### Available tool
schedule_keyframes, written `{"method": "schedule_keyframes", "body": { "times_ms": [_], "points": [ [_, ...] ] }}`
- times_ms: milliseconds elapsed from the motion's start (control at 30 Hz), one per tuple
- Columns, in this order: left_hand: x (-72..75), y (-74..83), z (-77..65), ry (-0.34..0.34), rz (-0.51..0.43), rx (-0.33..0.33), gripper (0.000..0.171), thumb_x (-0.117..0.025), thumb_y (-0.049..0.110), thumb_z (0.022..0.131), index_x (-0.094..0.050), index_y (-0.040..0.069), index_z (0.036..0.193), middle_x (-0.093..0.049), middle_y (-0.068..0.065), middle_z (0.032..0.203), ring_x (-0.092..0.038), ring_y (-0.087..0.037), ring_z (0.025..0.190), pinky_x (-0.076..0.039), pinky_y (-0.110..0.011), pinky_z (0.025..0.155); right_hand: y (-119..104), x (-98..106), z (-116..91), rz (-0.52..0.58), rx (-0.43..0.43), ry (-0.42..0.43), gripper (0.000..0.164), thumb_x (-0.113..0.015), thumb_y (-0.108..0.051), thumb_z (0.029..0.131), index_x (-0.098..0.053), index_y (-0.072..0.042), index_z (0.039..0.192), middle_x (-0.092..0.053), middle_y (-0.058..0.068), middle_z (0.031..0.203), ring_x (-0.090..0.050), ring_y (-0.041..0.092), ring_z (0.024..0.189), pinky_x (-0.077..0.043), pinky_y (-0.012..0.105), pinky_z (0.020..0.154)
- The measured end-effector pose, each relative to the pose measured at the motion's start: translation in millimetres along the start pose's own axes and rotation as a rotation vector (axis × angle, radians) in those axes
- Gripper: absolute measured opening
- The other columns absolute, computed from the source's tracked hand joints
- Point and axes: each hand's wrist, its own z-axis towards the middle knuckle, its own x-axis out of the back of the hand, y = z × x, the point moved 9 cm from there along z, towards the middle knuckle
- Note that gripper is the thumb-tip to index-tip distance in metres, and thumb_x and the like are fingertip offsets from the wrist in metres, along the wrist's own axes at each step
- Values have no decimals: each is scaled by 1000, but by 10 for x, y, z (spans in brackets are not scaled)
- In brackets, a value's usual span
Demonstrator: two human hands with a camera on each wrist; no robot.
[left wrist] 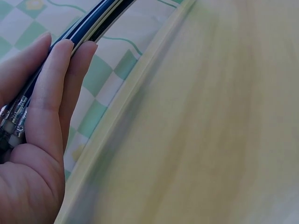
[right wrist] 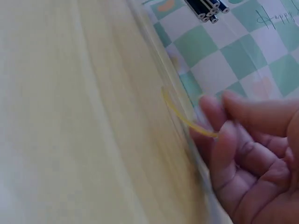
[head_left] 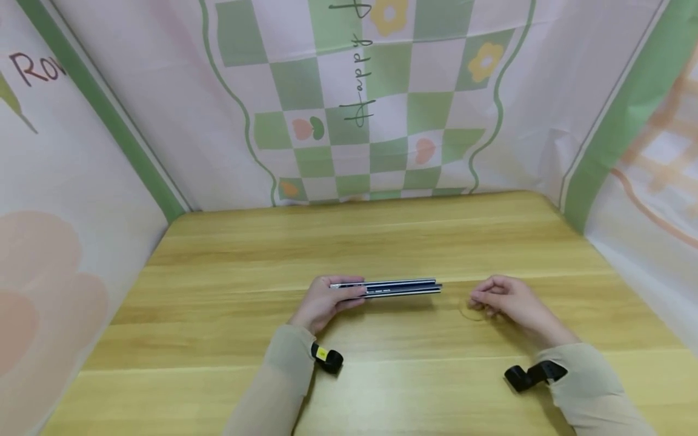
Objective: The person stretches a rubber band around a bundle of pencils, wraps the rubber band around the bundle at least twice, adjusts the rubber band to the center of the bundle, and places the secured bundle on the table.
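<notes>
My left hand [head_left: 323, 301] grips a bundle of dark blue pencils [head_left: 403, 288] with pale stripes, held level over the table. Their silvery ferrules and eraser ends show by the palm in the left wrist view, with the fingers [left wrist: 49, 98] laid along the shafts. The flat, unsharpened ends [right wrist: 211, 14] point toward the right hand. To the right of the bundle and apart from it, my right hand [head_left: 507, 301] pinches a thin yellow rubber band [right wrist: 187, 121]. A loop of it hangs below the fingertips in the head view.
The wooden table [head_left: 382, 242] spreads under both hands. Behind it hangs a green-and-white checked cloth [head_left: 349, 133], with printed cloth also on the left [head_left: 82, 242] and right. A small black camera [head_left: 327, 358] is strapped on each wrist, over beige sleeves [head_left: 278, 375].
</notes>
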Motion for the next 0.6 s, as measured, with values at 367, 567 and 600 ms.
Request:
{"method": "schedule_keyframes", "body": {
  "times_ms": [367,567,600],
  "points": [
    [-1,-5,16,1,10,1,39,-66,-7,90,-58,-14,127,-61,-31,127,-70,-26,102,-61,-30,91,-3,-95,6,326,-4,-80,13,-59,-9,99,-70,-13,105,-76,-2,96,-61,5,64,-52,16,49],
    [2,4,16,9,8,-1,37,-66,-7,89,-59,-14,125,-62,-31,124,-71,-26,100,-61,-31,90,-72,-213,17,466,11,-183,29,-49,-8,103,-72,-22,115,-74,-8,112,-69,9,73,-56,16,53],
    [2,5,15,10,11,-1,37,-67,-7,89,-60,-14,125,-63,-30,124,-71,-26,99,-62,-31,90,-79,-224,17,481,17,-191,32,-48,-5,102,-71,-22,117,-73,-9,114,-69,9,74,-56,16,53]
  ]
}}
